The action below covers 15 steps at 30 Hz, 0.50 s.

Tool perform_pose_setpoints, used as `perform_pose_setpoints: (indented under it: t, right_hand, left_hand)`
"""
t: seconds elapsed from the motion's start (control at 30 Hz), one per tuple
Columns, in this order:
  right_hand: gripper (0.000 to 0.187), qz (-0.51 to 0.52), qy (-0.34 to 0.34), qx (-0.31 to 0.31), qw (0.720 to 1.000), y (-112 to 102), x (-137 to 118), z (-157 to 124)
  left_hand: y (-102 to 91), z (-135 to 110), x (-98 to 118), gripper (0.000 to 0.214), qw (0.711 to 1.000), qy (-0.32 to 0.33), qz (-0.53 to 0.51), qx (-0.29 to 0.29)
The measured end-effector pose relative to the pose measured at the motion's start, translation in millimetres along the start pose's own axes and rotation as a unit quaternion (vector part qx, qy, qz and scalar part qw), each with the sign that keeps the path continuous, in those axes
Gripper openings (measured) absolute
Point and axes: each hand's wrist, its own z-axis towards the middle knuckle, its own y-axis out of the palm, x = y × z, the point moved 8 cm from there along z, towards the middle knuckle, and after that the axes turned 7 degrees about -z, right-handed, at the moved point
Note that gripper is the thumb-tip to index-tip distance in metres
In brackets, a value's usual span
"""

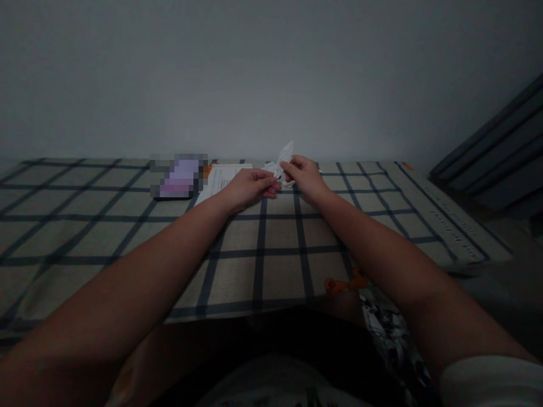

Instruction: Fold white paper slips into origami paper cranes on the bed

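Between my two hands, above the far part of the checked tablecloth (280,234), is a piece of folded white paper (286,152) with a pointed tip sticking up. My left hand (253,185) pinches its lower left part between thumb and fingers. On the other side, my right hand (304,176) grips it with thumb and bent fingers. The paper's exact shape is partly hidden by the fingers. Just left of my left hand lies a white printed sheet (218,180), partly covered by that hand.
A phone-like device (180,176) with a lilac screen, partly blurred out, sits left of the sheet. A plain wall (271,79) rises behind the table. Dark slanted panels (500,147) stand at the right. The table's near edge is close to my lap.
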Motion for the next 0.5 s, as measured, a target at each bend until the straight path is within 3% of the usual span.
perform_pose_setpoints:
  t: [0.3, 0.5]
  right_hand:
    - [0.026, 0.0, 0.008, -0.005, 1.0, 0.9, 4.0, -0.5]
    - [0.025, -0.018, 0.016, -0.018, 1.0, -0.5, 2.0, 0.9]
  left_hand:
    - [2.6, -3.0, 4.0, 0.011, 1.0, -0.005, 0.017, -0.001]
    - [-1.6, -0.1, -2.0, 0.023, 1.0, 0.005, -0.012, 0.017]
